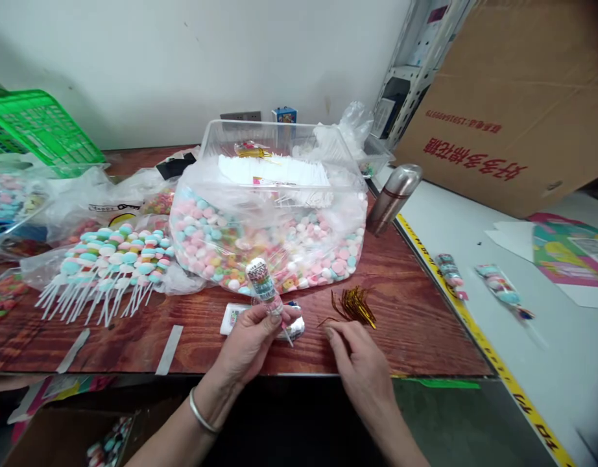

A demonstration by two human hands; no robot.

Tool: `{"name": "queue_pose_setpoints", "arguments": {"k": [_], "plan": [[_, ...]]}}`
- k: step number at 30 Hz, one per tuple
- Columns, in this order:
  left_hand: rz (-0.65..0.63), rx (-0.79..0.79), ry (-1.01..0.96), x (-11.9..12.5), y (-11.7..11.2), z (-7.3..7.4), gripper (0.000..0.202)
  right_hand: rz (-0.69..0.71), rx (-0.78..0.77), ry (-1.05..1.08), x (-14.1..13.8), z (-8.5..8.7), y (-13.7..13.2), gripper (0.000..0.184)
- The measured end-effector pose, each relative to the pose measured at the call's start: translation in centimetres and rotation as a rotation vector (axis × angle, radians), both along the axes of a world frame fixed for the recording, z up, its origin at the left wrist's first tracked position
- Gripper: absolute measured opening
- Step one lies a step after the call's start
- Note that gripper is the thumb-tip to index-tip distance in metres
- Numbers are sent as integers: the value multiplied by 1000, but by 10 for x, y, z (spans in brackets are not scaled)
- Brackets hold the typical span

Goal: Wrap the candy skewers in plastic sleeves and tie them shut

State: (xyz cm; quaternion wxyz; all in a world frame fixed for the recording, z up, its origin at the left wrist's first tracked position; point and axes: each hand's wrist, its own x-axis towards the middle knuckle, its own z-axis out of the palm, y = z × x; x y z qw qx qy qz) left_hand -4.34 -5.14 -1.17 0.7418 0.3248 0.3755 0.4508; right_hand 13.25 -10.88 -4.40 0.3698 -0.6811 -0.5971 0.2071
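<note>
My left hand (253, 340) is closed around the lower end of a wrapped marshmallow stick (264, 284). Its printed clear wrapper is gathered above the white stick, which points down to the right. My right hand (360, 363) is to the right, low over the table, with thumb and forefinger pinched on a thin gold twist tie (324, 320). Just beyond those fingers lies a loose bunch of gold twist ties (356, 306). Behind my left hand, partly covered by it, are a small white packet (227, 319) and a shiny wrapped item (296, 324).
A large bag of marshmallows (202, 243) and a clear plastic bin (284, 136) of white sticks stand behind. Bare marshmallow skewers (109, 259) lie left, below a green basket (46, 126). At right are a steel flask (395, 194), wrapped sticks (498, 283) and a cardboard box (513, 84).
</note>
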Motion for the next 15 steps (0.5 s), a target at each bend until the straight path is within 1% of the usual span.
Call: {"name": "queue_pose_setpoints", "arguments": {"k": [1,2,3,4,6,8,10,12,13,15], "plan": [[30,29,30,-2,3,2,19,-74,39,-272,8,-5,2,26],[41,57,62,-4,5,4,20,-123,51,-471,13,-10,5,26],[36,90,94,-6,6,6,20,-149,46,-607,16,-14,7,25],[24,130,131,-8,6,7,21,-159,35,-684,16,-18,10,23],[0,231,242,-12,6,10,22,-156,24,-729,13,-22,15,22],[-23,357,413,-15,5,15,25,-152,33,-775,9,-24,19,22],[-15,488,594,-19,5,19,23,-155,59,-806,8,-22,21,21],[14,586,738,-22,5,21,14,-181,87,-823,10,-18,18,22],[27,625,795,-23,5,21,12,-208,100,-828,12,-14,16,23],[12,718,905,-23,3,18,16,-302,148,-833,14,-2,11,25]]}}
